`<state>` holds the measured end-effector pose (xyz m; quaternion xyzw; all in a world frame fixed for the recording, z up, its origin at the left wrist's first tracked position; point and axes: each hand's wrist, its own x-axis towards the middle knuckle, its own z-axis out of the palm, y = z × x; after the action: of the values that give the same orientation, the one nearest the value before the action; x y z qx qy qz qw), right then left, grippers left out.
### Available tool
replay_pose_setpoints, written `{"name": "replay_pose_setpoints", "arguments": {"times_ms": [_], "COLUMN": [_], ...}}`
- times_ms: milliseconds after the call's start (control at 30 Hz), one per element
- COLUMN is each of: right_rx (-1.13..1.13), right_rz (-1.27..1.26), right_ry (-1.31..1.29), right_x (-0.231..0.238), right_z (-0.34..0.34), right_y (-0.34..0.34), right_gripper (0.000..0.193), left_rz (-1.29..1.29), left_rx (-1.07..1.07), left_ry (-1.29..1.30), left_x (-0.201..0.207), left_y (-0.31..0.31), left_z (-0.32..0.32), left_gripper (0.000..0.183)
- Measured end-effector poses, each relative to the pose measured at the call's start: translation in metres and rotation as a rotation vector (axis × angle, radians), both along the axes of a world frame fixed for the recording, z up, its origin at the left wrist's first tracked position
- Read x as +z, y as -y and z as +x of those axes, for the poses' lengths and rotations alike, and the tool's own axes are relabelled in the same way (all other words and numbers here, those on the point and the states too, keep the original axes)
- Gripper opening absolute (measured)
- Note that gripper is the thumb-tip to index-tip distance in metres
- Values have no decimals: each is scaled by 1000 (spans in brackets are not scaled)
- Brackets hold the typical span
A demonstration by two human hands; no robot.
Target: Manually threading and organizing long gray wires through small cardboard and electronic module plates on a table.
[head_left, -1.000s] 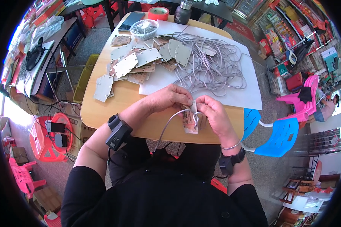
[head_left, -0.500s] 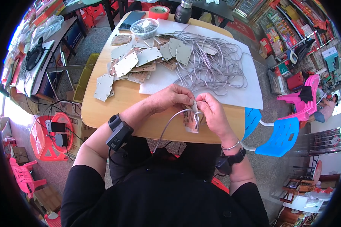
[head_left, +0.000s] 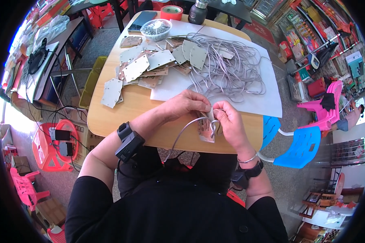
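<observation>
At the table's near edge, my left hand [head_left: 189, 103] pinches the upper end of a small tag [head_left: 206, 135] with a pinkish-brown printed face. A grey cord [head_left: 179, 133] loops around the tag's upper part and hangs down toward my lap. My right hand [head_left: 230, 121] is closed beside it, thumb and forefinger together at the cord and the tag's top edge. Exactly what lies between those fingertips is hidden. Beyond my hands, a tangle of grey cords [head_left: 231, 73] lies on a white sheet [head_left: 269, 97], next to a heap of flat beige plates [head_left: 136, 69].
A tub of small grey pieces [head_left: 156, 29], a phone [head_left: 142, 21], a roll of red tape [head_left: 171, 13] and a dark bottle [head_left: 197, 13] stand at the table's far side. A blue chair [head_left: 298, 146] is at the right. Red stools [head_left: 48, 148] and black cables are at the left.
Both hands keep their hold on the tag and cord, with only a tiny shift of the fingers. The whole view has slid slightly to the right.
</observation>
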<state>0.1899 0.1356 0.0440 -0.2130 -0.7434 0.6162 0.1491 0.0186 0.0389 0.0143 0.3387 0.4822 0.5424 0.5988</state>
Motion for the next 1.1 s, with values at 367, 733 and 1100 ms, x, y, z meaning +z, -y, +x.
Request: {"name": "replay_pose_setpoints", "arguments": {"times_ms": [367, 733, 1100], "right_rx": [24, 74, 152], "right_rz": [44, 218, 158], "right_ry": [-23, 23, 83], "right_x": [6, -5, -2], "right_z": [0, -3, -1], "right_y": [-8, -15, -17], "right_gripper": [8, 11, 13], "left_rz": [26, 1, -17], "left_rx": [-4, -47, -88], "left_ry": [31, 35, 39], "left_x": [3, 1, 1], "left_y": [1, 0, -1], "left_z": [0, -1, -3], "left_gripper": [16, 18, 19]}}
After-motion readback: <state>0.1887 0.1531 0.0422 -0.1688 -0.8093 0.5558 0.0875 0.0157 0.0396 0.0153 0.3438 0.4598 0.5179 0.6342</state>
